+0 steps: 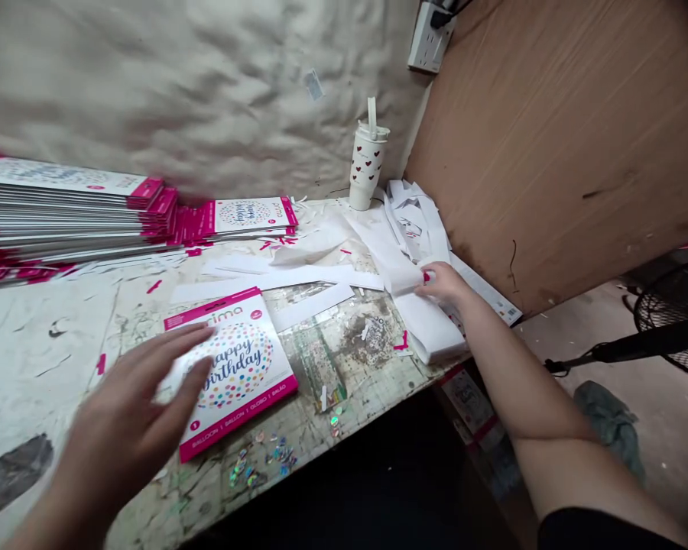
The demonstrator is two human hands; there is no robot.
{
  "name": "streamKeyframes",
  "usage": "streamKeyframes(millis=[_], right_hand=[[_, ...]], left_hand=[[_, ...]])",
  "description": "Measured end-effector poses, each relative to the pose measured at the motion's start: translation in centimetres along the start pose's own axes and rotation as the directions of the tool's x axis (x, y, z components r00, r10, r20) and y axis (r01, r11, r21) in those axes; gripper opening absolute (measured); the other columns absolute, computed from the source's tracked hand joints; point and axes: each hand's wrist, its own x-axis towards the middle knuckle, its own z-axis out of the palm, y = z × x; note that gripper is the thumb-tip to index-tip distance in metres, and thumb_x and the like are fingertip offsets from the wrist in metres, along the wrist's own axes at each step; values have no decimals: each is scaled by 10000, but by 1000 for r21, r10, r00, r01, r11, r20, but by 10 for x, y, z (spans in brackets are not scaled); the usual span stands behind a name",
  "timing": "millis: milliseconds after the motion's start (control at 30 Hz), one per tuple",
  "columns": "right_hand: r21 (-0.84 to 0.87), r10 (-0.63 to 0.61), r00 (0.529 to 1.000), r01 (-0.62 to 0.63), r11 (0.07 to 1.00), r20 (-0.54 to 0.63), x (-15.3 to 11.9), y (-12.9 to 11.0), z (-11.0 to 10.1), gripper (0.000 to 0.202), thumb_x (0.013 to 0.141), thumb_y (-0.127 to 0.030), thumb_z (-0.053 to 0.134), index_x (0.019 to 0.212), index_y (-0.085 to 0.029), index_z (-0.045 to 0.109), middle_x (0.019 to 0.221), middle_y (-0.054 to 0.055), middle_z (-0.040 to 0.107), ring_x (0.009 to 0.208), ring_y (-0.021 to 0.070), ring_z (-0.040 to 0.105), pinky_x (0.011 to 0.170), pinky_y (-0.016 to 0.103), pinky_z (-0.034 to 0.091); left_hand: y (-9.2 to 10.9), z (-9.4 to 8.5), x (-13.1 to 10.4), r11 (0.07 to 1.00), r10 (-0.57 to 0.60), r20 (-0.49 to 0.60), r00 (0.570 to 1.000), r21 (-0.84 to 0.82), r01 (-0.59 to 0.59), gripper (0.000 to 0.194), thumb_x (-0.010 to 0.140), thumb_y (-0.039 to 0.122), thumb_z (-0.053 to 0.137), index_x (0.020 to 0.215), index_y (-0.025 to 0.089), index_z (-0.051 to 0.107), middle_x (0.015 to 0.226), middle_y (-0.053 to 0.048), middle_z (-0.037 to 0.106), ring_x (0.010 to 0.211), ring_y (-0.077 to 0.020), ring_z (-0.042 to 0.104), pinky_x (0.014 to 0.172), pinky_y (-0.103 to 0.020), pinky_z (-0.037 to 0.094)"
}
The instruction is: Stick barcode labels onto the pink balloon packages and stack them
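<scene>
My left hand (143,405) was over the left side of the birthday packet (241,382), which lay flat near the bench (378,382) edge, its grip loosely open. My right hand (444,284) was at the white paper strips (401,279) near the cup (368,168); I cannot tell whether that grip had closed on them.

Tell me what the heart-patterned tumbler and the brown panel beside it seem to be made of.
Tumbler: probably coated metal, perhaps plastic; its white surface looks smooth and even.
Brown panel: likely wood or plywood, mostly matt, judging by its streaky grain.
</scene>
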Motion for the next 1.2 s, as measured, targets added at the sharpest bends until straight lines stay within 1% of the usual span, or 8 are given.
streamKeyframes(millis=[167,300,400,533,667,867,1100,1200], right_hand=[[439,-244,970,214,873,12,7,-25,0,220,708,-348,670,835,-170,642,835,22,676,835,179,637,852,355,487],[670,-231,971,127,732,68,2,-73,-14,318,654,-384,755,851,-168,630,664,-8,652,586,144,612,600,296,533],[729,-205,973,65,681,105,-2,-86,-27,363,639,-448,768,813,-167,617,634,-6,640,554,131,595,542,258,512],[744,-337,926,103,661,171,-16,-76,-34,629,597,-427,810,1128,-218,544,812,11,682,791,173,646,734,301,529],[656,-315,947,202,727,57,-37,-64,-21,752,705,-337,749,1342,-277,354,700,-39,643,662,151,623,706,320,532],[252,-495,856,516,818,-145,-57,-65,-13,309,807,-323,647,1107,-256,613,808,1,630,710,149,586,724,322,524],[-234,-734,624,697,678,-270,-65,-71,-20,101,834,-232,615,931,-242,639,1027,66,632,995,233,572,887,418,478],[-243,-735,638,693,679,-230,-65,-72,-20,180,827,-252,624,1001,-219,590,1125,91,592,1081,251,535,934,439,450]], left_hand=[[89,52,97,958,194,368,909,-273,-94,479,830,482,501,1234,230,557,1282,-68,582,1174,-252,532,988,-384,410],[128,99,155,888,221,269,937,-452,-80,754,673,456,698,1330,168,466,1381,-140,478,1260,-306,438,1040,-455,330],[147,120,177,651,223,266,938,-757,60,528,633,393,746,1078,124,652,1078,-133,679,1025,-277,600,937,-435,420],[160,124,180,192,156,392,907,-912,361,311,637,317,766,848,99,699,799,-83,710,772,-175,638,815,-338,471],[163,119,169,15,208,504,838,-859,512,323,660,322,764,904,123,694,844,-66,708,757,-148,635,770,-291,477],[167,122,160,-80,145,564,813,-812,578,256,676,256,749,883,126,675,845,-42,691,731,-129,624,722,-261,488],[171,120,157,-122,74,575,814,-805,580,180,688,210,724,832,115,675,775,-23,682,689,-118,615,712,-258,488],[171,120,154,-80,144,529,836,-836,543,203,686,225,735,856,123,691,784,-23,695,712,-118,619,748,-252,468]])
